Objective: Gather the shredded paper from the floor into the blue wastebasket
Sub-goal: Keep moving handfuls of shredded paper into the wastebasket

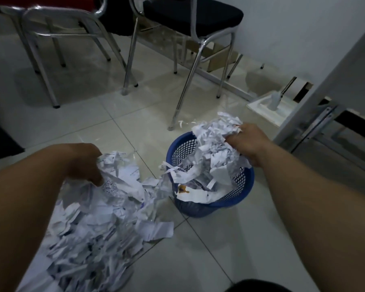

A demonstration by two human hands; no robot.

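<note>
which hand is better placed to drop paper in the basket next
Right. The right hand holds a bunch of shreds directly over the blue wastebasket; the left hand grips paper at the floor pile, beside the basket.

One blue wastebasket [211, 204] stands on the floor [230, 245]. Two hands show, a left hand [83, 163] and a right hand [248, 142]. Two chairs with chrome legs stand at the far edge: one black-seated chair [193, 16], one red-seated chair [40, 3]. One large heap of shredded paper [93, 228] lies on the floor.
</note>
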